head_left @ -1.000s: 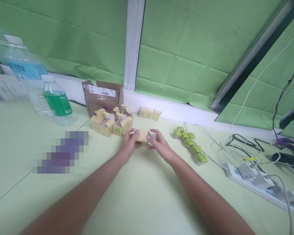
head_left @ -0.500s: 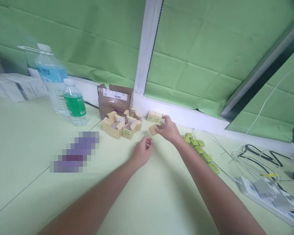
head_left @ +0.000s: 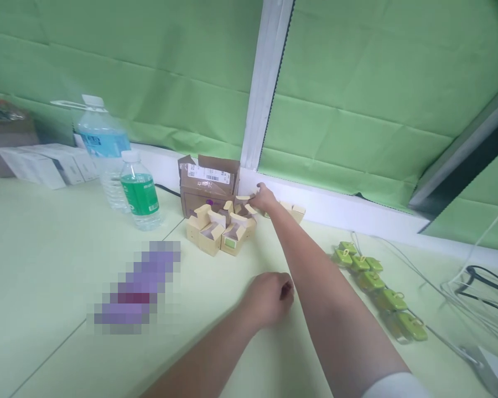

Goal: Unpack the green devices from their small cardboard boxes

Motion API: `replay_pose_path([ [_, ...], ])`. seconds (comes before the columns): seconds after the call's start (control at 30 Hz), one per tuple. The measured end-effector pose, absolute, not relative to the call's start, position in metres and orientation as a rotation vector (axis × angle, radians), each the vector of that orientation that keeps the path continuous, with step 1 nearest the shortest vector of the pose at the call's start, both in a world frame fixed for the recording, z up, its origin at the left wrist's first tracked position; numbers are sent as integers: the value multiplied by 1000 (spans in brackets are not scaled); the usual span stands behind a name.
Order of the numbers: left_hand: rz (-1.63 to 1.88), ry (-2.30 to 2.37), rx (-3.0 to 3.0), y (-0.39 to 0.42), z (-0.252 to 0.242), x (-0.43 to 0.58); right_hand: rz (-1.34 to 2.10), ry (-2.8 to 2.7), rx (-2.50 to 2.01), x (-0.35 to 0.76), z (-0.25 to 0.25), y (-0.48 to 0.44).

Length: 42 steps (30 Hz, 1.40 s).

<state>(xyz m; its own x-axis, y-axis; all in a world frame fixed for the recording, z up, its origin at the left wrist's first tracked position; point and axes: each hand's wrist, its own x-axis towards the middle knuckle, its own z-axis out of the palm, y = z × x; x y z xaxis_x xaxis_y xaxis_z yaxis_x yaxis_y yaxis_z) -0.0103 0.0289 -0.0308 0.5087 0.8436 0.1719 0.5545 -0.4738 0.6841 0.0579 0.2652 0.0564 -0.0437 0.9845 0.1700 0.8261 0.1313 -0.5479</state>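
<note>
My right hand [head_left: 264, 198] reaches far across the table to the back right of a cluster of small open cardboard boxes [head_left: 210, 239]. Its thumb and a finger stand apart beside the flap of the rearmost box [head_left: 244, 209], and I cannot tell whether they touch it. Past my right wrist, several closed small boxes [head_left: 297, 212] line the wall, partly hidden by the forearm. My left hand [head_left: 271, 298] rests low over the table in a loose fist, with nothing visible in it.
A brown carton [head_left: 207, 190] stands behind the open boxes. Left of it are a green-labelled bottle [head_left: 140, 193] and a larger water bottle [head_left: 103, 145]. Several green-lidded little containers [head_left: 371, 281] line up at the right, near cables [head_left: 477, 298] and a power strip [head_left: 496, 367]. A pixelated purple patch [head_left: 136, 287] lies left.
My right hand has let go of a small box by the wall row and moved left to the open boxes. My left hand has drawn nearer to me. The view has shifted.
</note>
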Motion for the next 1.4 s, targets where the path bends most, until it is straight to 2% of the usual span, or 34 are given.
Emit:
replay_pose_path([
  [0.2, 686, 1151, 2196, 29, -30, -9, 407, -1968, -1644, 48, 46, 287],
  [0.5, 712, 1148, 2106, 27, -29, -8, -18, -2061, -1916, 121, 47, 258],
  [0.73, 712, 1142, 2119, 28, -32, -8, -184, -2183, -1989, 117, 28, 253],
  [1.4, 695, 1139, 2105, 26, -32, -10, -143, -2220, -2088, 113, 32, 279],
])
